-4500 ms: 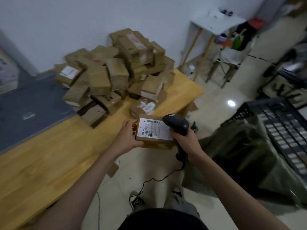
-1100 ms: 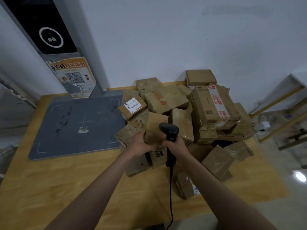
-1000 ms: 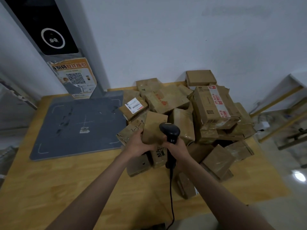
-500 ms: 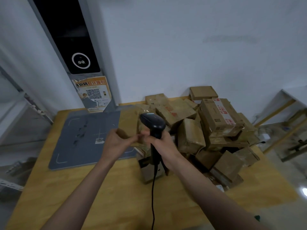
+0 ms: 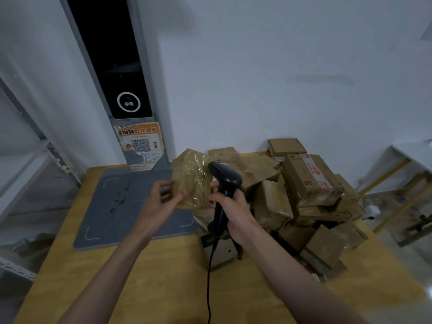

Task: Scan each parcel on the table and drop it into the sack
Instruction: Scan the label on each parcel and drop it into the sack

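Observation:
A tape-wrapped brown parcel [image 5: 190, 177] is held up above the wooden table [image 5: 149, 284], its plain taped side toward me. My left hand [image 5: 161, 202] holds its lower left corner, thumb on the front face. My right hand [image 5: 230, 210] grips the handle of a black barcode scanner [image 5: 224, 181], whose head sits against the parcel's right edge. The scanner cable [image 5: 209, 277] hangs down toward me. A heap of brown cardboard parcels [image 5: 304, 202] covers the right half of the table. The sack is out of view.
A grey mat [image 5: 126, 206] with white corner marks lies on the table's left part. Behind it stands a tall dark panel [image 5: 117, 66] with a round lens and an orange QR notice [image 5: 140, 143]. Metal shelving [image 5: 25, 183] is at left, a white side table [image 5: 411, 155] at right.
I have lifted one parcel out of the heap and raised it in front of me. The scanner came up beside it. My view has tilted up toward the wall.

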`<state>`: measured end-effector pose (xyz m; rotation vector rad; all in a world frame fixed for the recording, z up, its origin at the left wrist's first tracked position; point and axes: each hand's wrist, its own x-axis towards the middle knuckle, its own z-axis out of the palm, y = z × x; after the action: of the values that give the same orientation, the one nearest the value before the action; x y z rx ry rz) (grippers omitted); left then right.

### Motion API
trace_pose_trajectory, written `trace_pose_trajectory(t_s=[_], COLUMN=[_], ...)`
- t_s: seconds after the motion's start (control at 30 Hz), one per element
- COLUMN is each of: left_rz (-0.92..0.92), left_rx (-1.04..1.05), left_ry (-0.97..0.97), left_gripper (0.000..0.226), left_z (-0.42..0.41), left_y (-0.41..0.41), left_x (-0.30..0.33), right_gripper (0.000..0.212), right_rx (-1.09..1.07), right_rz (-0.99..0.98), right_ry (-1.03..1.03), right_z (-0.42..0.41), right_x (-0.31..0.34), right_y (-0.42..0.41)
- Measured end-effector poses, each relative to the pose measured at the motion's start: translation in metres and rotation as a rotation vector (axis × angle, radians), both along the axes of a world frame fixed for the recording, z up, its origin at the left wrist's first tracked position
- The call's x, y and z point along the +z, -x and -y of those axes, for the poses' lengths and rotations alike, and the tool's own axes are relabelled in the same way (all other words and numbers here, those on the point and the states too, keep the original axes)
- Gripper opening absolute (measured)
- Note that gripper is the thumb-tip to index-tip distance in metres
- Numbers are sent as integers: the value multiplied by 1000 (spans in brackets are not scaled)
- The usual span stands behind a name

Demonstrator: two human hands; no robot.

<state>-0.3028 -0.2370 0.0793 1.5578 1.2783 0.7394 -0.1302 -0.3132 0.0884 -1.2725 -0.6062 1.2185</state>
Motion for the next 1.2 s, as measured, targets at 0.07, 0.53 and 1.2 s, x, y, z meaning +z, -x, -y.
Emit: trace_pose_trajectory(t_s=[0.07,0.53,1.2], left_rz=[-54,-252,-49], left_rx=[-9,51,190], left_ry=[-65,-211,-47], left_gripper=[44,79,72], left_z=[-2,5,-14], left_y=[6,7,32], left_x=[1,20,19], right_gripper=[21,33,22], right_rx=[0,111,361], right_rz=[-64,76,84], right_ry=[-49,-142,57], right_z=[1,8,31], right_x=[1,6,2], right_y=[1,18,-4])
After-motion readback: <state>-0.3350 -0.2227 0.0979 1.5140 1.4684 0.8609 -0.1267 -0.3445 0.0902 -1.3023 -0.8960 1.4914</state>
